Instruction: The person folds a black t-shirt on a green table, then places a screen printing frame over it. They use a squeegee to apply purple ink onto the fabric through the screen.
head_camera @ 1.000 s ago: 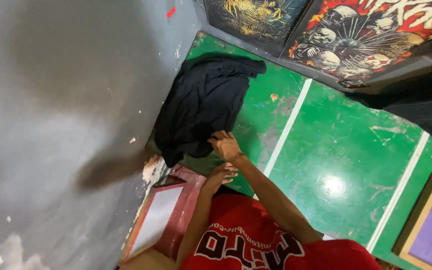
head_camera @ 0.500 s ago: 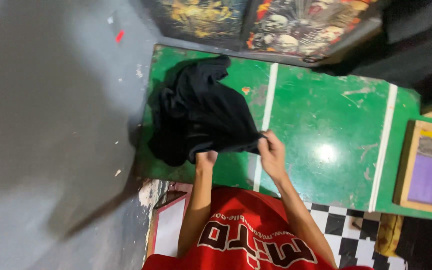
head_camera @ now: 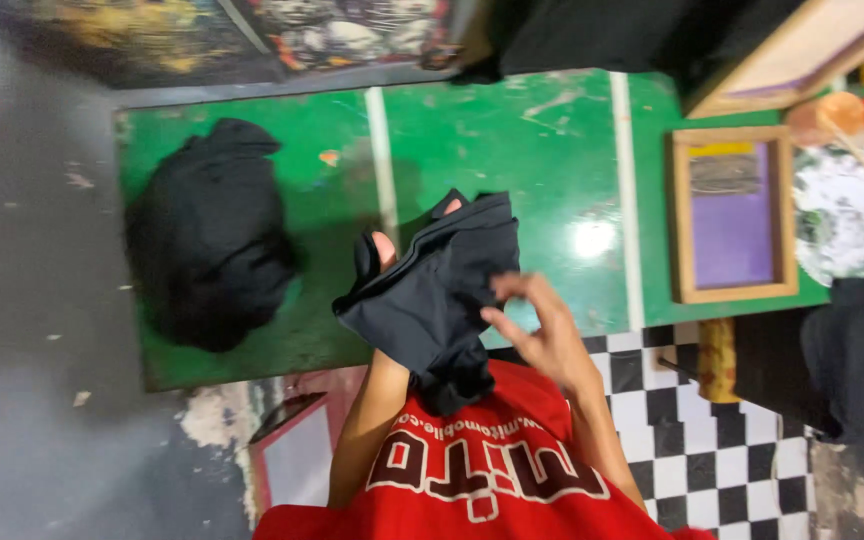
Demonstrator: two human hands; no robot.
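The scene is lit evenly from above, moderately bright. A white spot of glare is seen on the green bench (head_camera: pixel 552 150), right of the black cloth (head_camera: pixel 442 290). Soft shadows are cast beside the dark heap (head_camera: pixel 212 235) on the bench's left part. Motion blur is spread over the whole picture; the right hand (head_camera: pixel 542 335) and the posters (head_camera: pixel 252 30) at the top are smeared. Detail is lost in the black fabric.

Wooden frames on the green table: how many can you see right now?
2. One wooden frame with a purple panel lies flat near the table's right end; another sits at the top right corner, cut off by the picture edge. More may be hidden.
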